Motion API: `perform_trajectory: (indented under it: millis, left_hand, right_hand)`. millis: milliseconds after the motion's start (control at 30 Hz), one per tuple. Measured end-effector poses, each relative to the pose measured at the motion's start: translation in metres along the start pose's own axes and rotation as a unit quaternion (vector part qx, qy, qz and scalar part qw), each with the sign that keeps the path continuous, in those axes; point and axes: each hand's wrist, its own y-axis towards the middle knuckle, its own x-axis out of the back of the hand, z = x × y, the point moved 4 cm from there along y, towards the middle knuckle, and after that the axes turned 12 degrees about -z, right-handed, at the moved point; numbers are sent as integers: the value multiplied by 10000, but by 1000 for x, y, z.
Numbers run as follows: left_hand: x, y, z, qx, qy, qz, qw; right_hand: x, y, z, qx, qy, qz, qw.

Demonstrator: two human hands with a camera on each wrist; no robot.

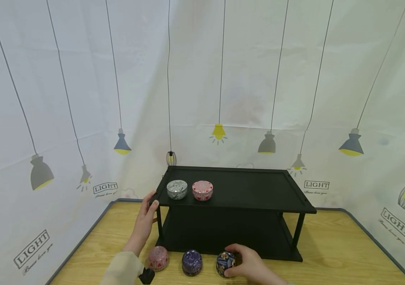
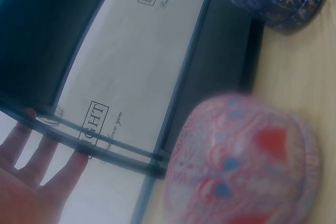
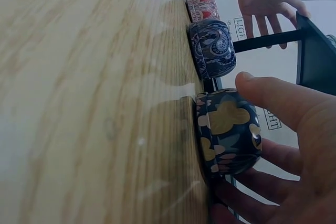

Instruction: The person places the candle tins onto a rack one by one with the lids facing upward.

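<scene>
My left hand (image 1: 145, 219) grips the left front corner of a black two-tier shelf (image 1: 245, 190), thumb on the top board. My right hand (image 1: 248, 263) is curled around a small round tin with dark blue and gold flowers (image 3: 228, 127), which sits on the table. Left of it stand a purple paisley tin (image 1: 192, 262) and a pink tin with red patches (image 1: 158, 258), the pink one below my left wrist. On the shelf's upper board, toward the left, rest a grey-white patterned tin (image 1: 176, 189) and a pink tin with red hearts (image 1: 202, 190).
Wood-grain table (image 1: 337, 253) lies under everything, its far edge dark. A pale curtain (image 1: 195, 79) printed with hanging lamps closes off the back and both sides. The shelf's lower board (image 1: 224, 233) lies low over the table, joined to the top by thin posts (image 1: 298, 229).
</scene>
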Motion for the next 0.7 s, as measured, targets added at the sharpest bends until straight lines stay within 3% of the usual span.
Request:
perform_trajectory:
  millis: [700]
  left_hand:
    - [0,-1,-2,-79,27,-67,9999]
  right_hand:
    - [-8,5,2,29,-270,104,9996]
